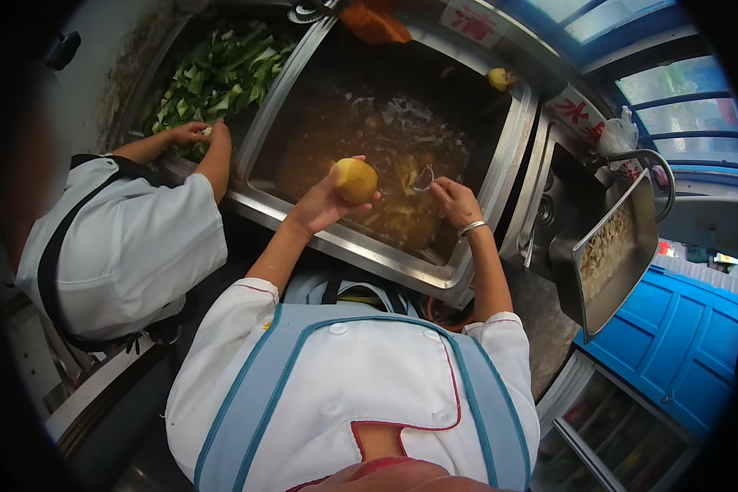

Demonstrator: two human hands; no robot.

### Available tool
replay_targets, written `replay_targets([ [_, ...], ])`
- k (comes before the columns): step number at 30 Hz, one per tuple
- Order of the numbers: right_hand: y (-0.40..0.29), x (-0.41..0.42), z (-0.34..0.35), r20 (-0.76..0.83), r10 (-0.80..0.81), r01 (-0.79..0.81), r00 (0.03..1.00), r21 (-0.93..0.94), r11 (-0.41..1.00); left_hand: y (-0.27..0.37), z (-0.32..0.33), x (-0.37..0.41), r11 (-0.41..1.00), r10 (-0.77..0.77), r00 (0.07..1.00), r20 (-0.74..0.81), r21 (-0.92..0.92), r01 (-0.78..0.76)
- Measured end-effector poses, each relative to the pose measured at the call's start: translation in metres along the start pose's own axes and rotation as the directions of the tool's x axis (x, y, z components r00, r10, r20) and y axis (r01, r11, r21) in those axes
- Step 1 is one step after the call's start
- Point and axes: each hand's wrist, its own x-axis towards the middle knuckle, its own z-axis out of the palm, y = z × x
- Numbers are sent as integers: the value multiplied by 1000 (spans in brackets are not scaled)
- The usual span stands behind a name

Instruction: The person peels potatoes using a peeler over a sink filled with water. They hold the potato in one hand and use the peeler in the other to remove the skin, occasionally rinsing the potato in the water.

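Observation:
My left hand (323,203) holds a peeled yellow potato (355,181) over the near part of a stainless steel sink (338,243). To the right of it, my right hand (458,200) grips a small metal peeler (423,179), its head pointing up and left, apart from the potato. A metal bangle circles that wrist. Brown, cloudy water (369,135) fills the sink below both hands, with peel strips and foam at its surface. What lies deeper in the water cannot be made out.
At the left, a co-worker's hands (206,132) are at a basin of cut green leaves (221,80). An orange cloth (375,21) hangs on the far rim. A yellowish piece of produce (501,79) lies at the far right corner. Rightward, a deep metal pan (627,277) of pale sliced food stands tilted by another sink.

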Motion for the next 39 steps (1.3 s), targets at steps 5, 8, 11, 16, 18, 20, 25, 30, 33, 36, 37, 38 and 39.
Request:
replay_targets([
  [5, -57, -11, -3, -286, -341, 180, 895, -467, 866, -14, -5, 11, 990, -55, 985, -166, -141, 31],
  [8, -85, -8, 9, -294, -551, 311, 781, -583, 751, -17, 3, 16, 989, -98, 965, -242, -128, 69],
  [11, -103, -3, 25, -221, -732, 467, 645, -644, 606, -24, 4, 17, 993, -115, 952, -284, -47, 106],
  [16, -32, 36, 15, -213, -683, 316, 698, -765, 561, -22, 2, 15, 977, -152, 963, -221, 115, 180],
  [18, -31, 43, 7, -249, -663, 248, 706, -790, 560, -17, 7, 10, 970, -137, 964, -229, 167, 177],
  [20, -57, 28, 9, -292, -712, 323, 638, -738, 592, -17, 9, 12, 964, -68, 932, -355, 218, 153],
  [25, -78, 17, 32, -159, -794, 457, 587, -744, 487, -33, -7, 18, 903, 58, 908, -415, 409, 129],
  [30, -24, 41, -1, -257, -592, 173, 764, -802, 572, -20, 10, 14, 841, 103, 871, -481, 510, 182],
  [33, -71, 22, 17, -288, -726, 379, 624, -701, 604, -25, -1, 21, 836, 94, 848, -522, 504, 218],
  [36, -84, 9, 40, -223, -740, 446, 634, -677, 586, -31, 2, 23, 835, 90, 862, -499, 509, 208],
  [37, -68, 16, 46, -247, -706, 406, 664, -673, 618, -31, 4, 22, 830, 93, 872, -481, 521, 200],
  [38, -42, 29, 39, -210, -689, 331, 693, -757, 563, -29, 10, 19, 835, 58, 905, -422, 517, 187],
  [39, -11, 41, 23, -179, -663, 250, 727, -830, 498, -26, 17, 15, 841, 19, 934, -357, 511, 178],
])
